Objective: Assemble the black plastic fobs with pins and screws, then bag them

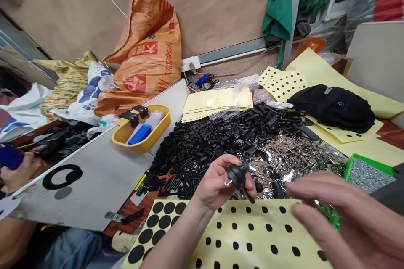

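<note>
My left hand (217,183) is closed around a black plastic part (236,175) with a rounded disc-like end. A small bright metal hook sticks out of its left side. My right hand (334,214), blurred by its nearness to the camera, is at the lower right with its thumb and fingers apart and nothing visible between them. Below both hands lies a pale yellow sheet (241,256) with rows of small black dots. Beyond my left hand spreads a heap of black plastic parts (202,143), beside a pile of shiny metal pieces (299,151).
A green-rimmed box (370,170) of small metal bits stands at right. The yellow bin (142,145) sits on a low partition (94,189). Behind it rises an orange sack (148,50). A black bag (334,107) lies at back right. A co-worker's hand (27,172) shows at far left.
</note>
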Demonstrator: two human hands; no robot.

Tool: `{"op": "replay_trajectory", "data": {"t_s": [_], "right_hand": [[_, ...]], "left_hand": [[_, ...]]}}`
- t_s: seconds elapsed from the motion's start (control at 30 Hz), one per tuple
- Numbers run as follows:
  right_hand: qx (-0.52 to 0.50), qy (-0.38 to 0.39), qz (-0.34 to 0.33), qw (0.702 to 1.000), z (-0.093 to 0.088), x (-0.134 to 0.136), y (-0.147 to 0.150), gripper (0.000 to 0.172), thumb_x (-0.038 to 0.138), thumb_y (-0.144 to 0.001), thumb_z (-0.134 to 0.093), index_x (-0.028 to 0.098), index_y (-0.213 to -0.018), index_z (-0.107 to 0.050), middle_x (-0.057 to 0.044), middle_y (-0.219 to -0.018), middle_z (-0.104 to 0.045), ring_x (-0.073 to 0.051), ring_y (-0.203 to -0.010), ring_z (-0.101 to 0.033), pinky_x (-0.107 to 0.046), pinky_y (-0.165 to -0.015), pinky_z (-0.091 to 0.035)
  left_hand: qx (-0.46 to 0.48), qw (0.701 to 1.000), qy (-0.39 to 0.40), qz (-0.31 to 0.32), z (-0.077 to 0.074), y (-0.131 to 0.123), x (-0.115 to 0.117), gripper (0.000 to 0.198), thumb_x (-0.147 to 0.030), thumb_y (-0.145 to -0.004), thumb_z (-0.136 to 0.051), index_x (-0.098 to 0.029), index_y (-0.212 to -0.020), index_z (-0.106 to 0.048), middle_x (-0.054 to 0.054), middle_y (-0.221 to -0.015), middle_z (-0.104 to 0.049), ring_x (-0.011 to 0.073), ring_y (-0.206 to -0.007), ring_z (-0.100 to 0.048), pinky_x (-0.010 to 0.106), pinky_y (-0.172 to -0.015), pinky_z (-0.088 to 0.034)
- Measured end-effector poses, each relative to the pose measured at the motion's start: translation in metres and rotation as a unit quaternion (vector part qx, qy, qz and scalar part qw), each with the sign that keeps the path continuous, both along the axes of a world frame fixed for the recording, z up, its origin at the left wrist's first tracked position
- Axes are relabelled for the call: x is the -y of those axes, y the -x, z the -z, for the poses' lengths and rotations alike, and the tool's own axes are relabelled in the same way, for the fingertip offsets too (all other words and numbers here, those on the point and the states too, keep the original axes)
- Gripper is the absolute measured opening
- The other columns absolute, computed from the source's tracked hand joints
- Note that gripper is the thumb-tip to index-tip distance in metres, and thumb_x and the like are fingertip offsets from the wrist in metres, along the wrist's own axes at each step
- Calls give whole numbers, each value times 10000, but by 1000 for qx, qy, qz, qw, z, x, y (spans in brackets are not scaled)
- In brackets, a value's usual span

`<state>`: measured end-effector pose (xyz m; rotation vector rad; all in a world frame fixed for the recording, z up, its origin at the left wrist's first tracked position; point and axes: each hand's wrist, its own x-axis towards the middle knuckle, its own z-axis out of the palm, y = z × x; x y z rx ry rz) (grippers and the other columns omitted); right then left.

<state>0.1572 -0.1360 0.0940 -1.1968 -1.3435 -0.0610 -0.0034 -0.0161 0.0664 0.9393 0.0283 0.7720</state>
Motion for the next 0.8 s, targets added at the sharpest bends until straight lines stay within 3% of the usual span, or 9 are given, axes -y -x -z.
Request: {"op": "replay_trajectory", "data": {"t_s": [0.1,0.27,0.5,0.67,0.8], "right_hand": [[75,20,-33,996,-12,-7,20,163,208,-806,-655,233,-966,-642,-57,-863,-681,-202,-785,-640,-296,-628,-531],[128,18,0,992,1,-22,24,204,211,-794,-669,188,-991,-622,-83,-844,-673,-212,-787,-628,-339,-667,-542],[175,-48,68,981,5,-31,31,217,73,-746,-670,134,-951,-631,-97,-799,-681,-205,-734,-616,-353,-650,-529],[192,-25,98,976,7,-31,33,103,107,-764,-606,134,-863,-613,-63,-698,-634,-173,-649,-586,-314,-582,-501],[191,-32,109,975,9,-26,31,139,143,-758,-605,163,-895,-593,-57,-735,-642,-189,-683,-605,-334,-619,-514]], "left_hand": [[-15,1000,-6,-11,6,-2,-2,258,-303,-741,-739,-206,-935,-600,34,-712,-718,197,-647,-690,319,-640,-509],[-68,997,-10,-22,9,-7,-12,287,-292,-688,-790,-181,-898,-629,11,-693,-707,184,-628,-694,275,-629,-522],[-55,997,-41,29,4,-9,-23,198,-178,-720,-765,-186,-912,-716,26,-813,-748,156,-719,-714,217,-674,-538],[-91,993,-56,41,-2,-3,-14,317,-274,-728,-767,-198,-1026,-688,60,-883,-739,199,-804,-707,290,-751,-540],[-131,988,-78,19,-14,0,-6,278,-297,-712,-773,-168,-947,-701,63,-842,-717,195,-773,-686,269,-709,-525]]}}
